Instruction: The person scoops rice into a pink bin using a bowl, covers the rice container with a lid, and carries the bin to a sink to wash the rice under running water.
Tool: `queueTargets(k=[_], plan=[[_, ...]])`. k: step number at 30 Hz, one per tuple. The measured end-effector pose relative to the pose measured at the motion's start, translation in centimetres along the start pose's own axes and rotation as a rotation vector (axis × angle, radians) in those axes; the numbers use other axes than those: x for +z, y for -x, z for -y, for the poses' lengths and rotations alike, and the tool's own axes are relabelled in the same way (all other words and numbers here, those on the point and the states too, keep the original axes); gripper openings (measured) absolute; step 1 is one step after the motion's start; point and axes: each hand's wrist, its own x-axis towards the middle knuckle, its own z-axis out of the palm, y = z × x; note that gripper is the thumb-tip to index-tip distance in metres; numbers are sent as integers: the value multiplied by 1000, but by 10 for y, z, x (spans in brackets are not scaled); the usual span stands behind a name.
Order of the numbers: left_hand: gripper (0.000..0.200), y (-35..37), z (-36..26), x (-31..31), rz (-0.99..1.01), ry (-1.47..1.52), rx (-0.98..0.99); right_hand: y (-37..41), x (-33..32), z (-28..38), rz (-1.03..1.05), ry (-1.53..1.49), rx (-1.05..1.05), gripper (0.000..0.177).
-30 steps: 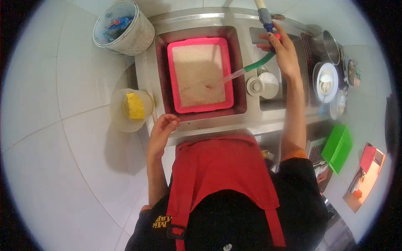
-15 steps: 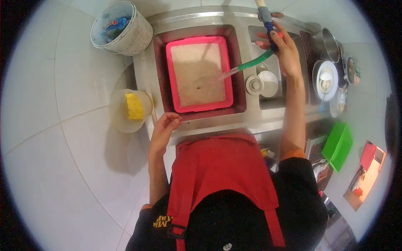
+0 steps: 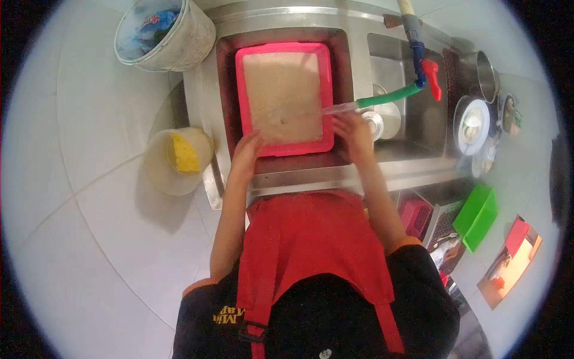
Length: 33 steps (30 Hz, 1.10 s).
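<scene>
A pink rectangular tray [image 3: 327,72] stands in the left sink basin, filled with cloudy, greyish-brown water [image 3: 284,84]. My left hand [image 3: 246,152] is at the tray's near left corner, its fingers closed over the rim. By the right rim is my right hand [image 3: 356,137], fingers bent and apart, just below the hose's clear end. The green hose [image 3: 388,96] runs from the tap [image 3: 417,54] to the tray, its tip over the right rim. A red tap handle [image 3: 431,78] juts out beside the hose joint.
The second basin [image 3: 412,128] holds a white round dish [image 3: 388,119]. A white bucket [image 3: 194,42] stands at the back left, and a tub [image 3: 161,161] with a yellow sponge [image 3: 184,152] at the left. Plates [image 3: 473,127] and a metal pot [image 3: 487,78] stand at the right.
My right hand has left the tap and come down to the tray's right side. My left hand has moved up onto the rim. The red handle now shows, pointing outward.
</scene>
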Motion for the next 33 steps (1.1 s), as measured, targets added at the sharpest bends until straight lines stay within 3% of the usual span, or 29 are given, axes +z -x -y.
queueTargets(k=[4, 7, 11, 13, 15, 16, 18, 19, 20, 23, 24, 26, 27, 28, 29, 30, 31, 32, 33], plan=[[40, -79, 32, -2, -104, -41, -154, -32, 6, -57, 108, 240, 238, 26], [48, -115, 44, 2, -81, -36, -192, -90, -18, -126, 145, 282, 355, 32], [51, -197, 112, -32, -78, 96, -174, -144, -47, -195, 135, 517, 260, 47], [53, -210, 118, -33, -46, 129, -205, -165, -45, -223, 11, 583, 280, 52], [54, -201, 109, -15, -253, -100, -105, -181, -38, -249, -111, 645, 301, 58], [54, -187, 96, -1, -259, -100, -111, -188, -32, -258, -171, 676, 308, 60], [57, -156, 71, 28, -66, 203, -253, -151, 16, -198, -33, 105, 492, 60], [59, -167, 91, 30, 54, 302, -331, -130, 43, -164, 1, -144, 615, 60], [61, -180, 111, 35, 178, 404, -405, -124, 58, -156, -3, -144, 620, 60], [67, -187, 133, 78, 60, 175, -321, -125, 57, -173, -2, 18, 686, 58], [67, -184, 138, 85, 57, 176, -327, -139, 25, -218, -18, 69, 619, 63], [74, -180, 139, 95, -8, -143, -21, -146, -7, -260, -33, 118, 547, 68], [74, -172, 120, 102, -5, -144, -19, -145, -14, -268, -37, 63, 592, 68], [73, -155, 87, 113, -55, -64, -224, -141, -18, -273, -41, 6, 637, 67], [71, -145, 68, 118, -107, 18, -427, -135, -6, -256, -42, 5, 635, 67], [71, -147, 68, 117, -104, 18, -422, -128, 21, -219, 58, 219, 579, 64], [71, -154, 72, 114, -75, 15, -275, -126, 39, -196, 160, 432, 516, 62], [70, -159, 79, 107, -50, 9, -133, -132, 34, -198, 164, 431, 518, 62], [70, -178, 93, 88, -53, 6, -132, -146, 22, -204, 185, 745, 95, 63]])
